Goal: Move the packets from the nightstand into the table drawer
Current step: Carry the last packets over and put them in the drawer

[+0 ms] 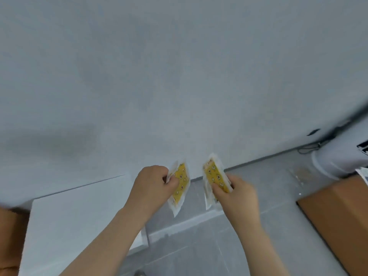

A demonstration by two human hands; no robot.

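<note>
While blurred, each hand, left hand (153,181) and right hand (235,193), grips seemingly one packet: left packet (181,188), right packet (216,176).

Plain pale wall (179,66); grey tiled floor (249,226); white cabinet top (75,222) left; brown wooden surface (338,212) right.

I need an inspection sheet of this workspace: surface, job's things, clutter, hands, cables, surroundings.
Surface: white furniture top at lower left, bare where visible; no drawer in view.
Job's things: two yellow patterned packets, left packet and right packet, both held in the air.
Clutter: brown box at lower right.
Hands: left hand shut on left packet; right hand shut on right packet.
Cables: dark cable on the floor by the wall, at right.
Surroundings: plain wall, grey tiled floor; picture is blurred.
</note>
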